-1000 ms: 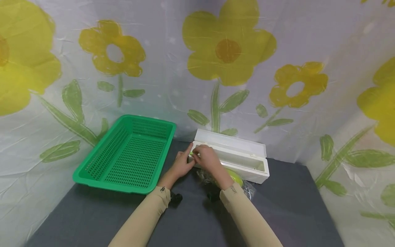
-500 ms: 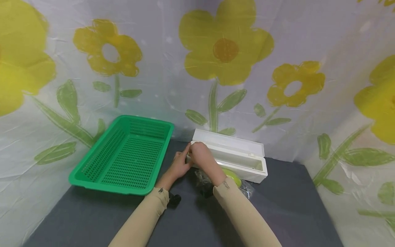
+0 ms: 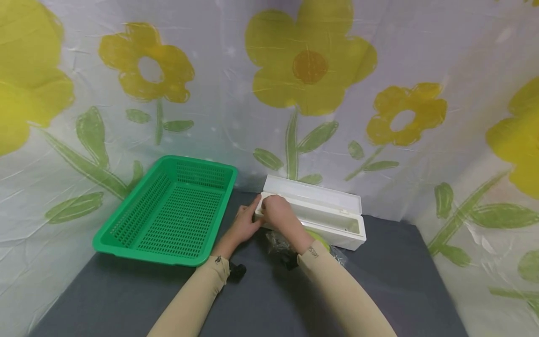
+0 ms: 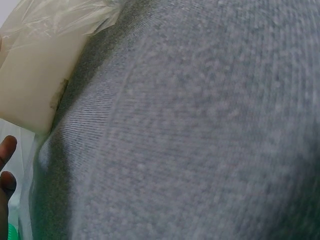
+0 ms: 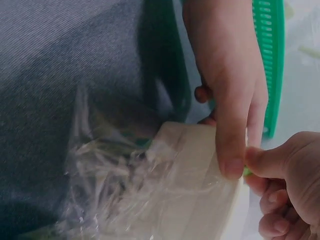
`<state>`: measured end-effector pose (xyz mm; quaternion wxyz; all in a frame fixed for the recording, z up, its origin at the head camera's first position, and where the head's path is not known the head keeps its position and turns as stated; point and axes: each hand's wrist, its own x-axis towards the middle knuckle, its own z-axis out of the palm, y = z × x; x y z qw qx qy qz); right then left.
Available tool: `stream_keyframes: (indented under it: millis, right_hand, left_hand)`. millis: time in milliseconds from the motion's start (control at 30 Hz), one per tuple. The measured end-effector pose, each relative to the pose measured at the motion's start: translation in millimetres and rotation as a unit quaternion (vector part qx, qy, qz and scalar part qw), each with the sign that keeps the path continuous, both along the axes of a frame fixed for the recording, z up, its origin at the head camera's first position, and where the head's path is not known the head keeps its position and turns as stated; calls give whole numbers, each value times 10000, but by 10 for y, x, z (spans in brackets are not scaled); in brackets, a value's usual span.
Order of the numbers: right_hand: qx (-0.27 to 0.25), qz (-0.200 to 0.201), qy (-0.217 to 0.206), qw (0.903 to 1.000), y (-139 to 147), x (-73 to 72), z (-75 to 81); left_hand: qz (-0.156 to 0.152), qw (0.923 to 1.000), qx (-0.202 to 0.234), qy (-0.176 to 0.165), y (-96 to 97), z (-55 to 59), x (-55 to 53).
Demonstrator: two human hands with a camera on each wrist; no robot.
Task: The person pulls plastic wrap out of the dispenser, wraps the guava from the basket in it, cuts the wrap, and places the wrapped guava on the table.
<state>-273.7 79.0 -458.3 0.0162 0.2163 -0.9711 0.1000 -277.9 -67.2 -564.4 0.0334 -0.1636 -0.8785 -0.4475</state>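
Fingers (image 5: pixel 272 164) of the right hand (image 5: pixel 305 177) pinch a small green piece (image 5: pixel 247 171) between thumb and fingertip, at the near-left rim of the white box (image 3: pixel 343 239). This box is standing on the grey-covered counter (image 3: pixel 400 285), to the right of the green basket (image 3: pixel 143 259), with its lid (image 3: pixel 313 191) turned back. The left hand (image 3: pixel 245 224) lays its index finger, rather straight, along the box end, and its thumb touches the rim just beside the pinch. (Whether the piece is attached to the box, one cannot tell.) For this step, it seems best that the left hand braces the corner, while the right one works with a small, light pinch, because so tiny a piece may slip easily. Clear plastic (image 5: pixel 117 185) lies close to the front wall; probably the right wrist should be careful not to drag it.
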Motion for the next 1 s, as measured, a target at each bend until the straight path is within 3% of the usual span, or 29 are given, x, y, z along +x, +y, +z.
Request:
stream_keyframes:
  millis: [233,633,1000]
  right_hand:
    - [11,-104,-140,9998,79,58,38]
    - [-122,22,160,9998,243,83,-42]
    - [-173,-179,-33,9997,502,193,-14]
  left_hand:
    - [-12,9999,-165,11,12,38,-1]
    - [48,9997,-220,-51,21,56,32]
    - [108,9997,-178,-158,23,69,45]
